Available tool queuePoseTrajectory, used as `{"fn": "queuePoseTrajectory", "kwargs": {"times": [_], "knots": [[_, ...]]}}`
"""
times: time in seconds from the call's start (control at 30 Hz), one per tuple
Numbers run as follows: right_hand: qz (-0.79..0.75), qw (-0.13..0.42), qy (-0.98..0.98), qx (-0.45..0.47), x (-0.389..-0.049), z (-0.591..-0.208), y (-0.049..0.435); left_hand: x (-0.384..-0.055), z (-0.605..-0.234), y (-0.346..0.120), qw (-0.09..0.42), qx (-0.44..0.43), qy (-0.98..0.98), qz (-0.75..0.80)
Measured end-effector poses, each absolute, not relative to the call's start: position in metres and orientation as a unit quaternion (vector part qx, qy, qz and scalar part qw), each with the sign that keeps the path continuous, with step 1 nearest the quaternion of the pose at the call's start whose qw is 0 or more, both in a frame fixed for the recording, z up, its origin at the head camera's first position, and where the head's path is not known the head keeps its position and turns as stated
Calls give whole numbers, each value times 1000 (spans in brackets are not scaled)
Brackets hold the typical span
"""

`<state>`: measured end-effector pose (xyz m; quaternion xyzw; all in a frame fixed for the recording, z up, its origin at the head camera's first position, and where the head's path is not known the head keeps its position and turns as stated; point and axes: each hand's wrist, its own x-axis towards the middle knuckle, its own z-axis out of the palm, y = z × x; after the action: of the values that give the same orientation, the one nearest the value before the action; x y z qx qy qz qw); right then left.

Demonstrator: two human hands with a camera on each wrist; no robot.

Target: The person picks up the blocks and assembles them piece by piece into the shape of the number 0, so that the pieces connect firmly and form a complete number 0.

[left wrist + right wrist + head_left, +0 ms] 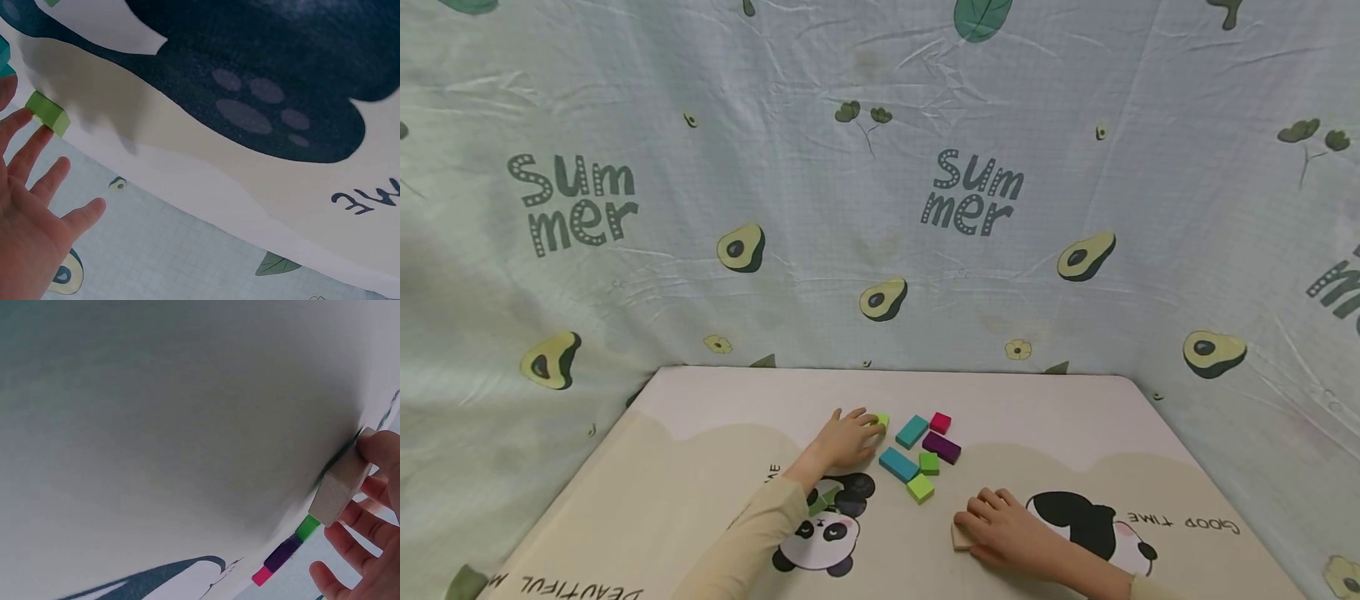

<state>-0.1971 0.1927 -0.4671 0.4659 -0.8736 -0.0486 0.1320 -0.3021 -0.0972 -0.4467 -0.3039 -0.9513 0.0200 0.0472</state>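
Observation:
My left hand (847, 439) reaches to the far side of the table, its fingertips touching a lime-green block (883, 420). In the left wrist view the fingers are spread, and two fingertips meet the green block (47, 114). Nearer the front right, my right hand (1009, 532) holds a plain wooden block (960, 538) low over or on the table; I cannot tell which. The right wrist view shows thumb and fingers pinching this wooden block (337, 487). Between the hands lie two teal blocks (899, 464), a purple block (942, 447) and a red block (940, 422).
Two more green blocks (921, 488) lie at the near end of the cluster. The pale table (700, 467) carries panda prints and lettering. A curtain (820, 208) with avocado prints hangs behind the table and along its sides.

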Motion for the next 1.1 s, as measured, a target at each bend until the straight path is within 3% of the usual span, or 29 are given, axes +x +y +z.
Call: {"fn": "queuePoseTrajectory", "kwargs": {"times": [0.63, 1.1], "knots": [[-44, 111, -886, 448, -200, -472, 199, -304, -448, -96, 42, -299, -953, 32], [-51, 145, -879, 452, -198, -471, 207, -305, -449, -96, 45, -305, -951, 34]]}}
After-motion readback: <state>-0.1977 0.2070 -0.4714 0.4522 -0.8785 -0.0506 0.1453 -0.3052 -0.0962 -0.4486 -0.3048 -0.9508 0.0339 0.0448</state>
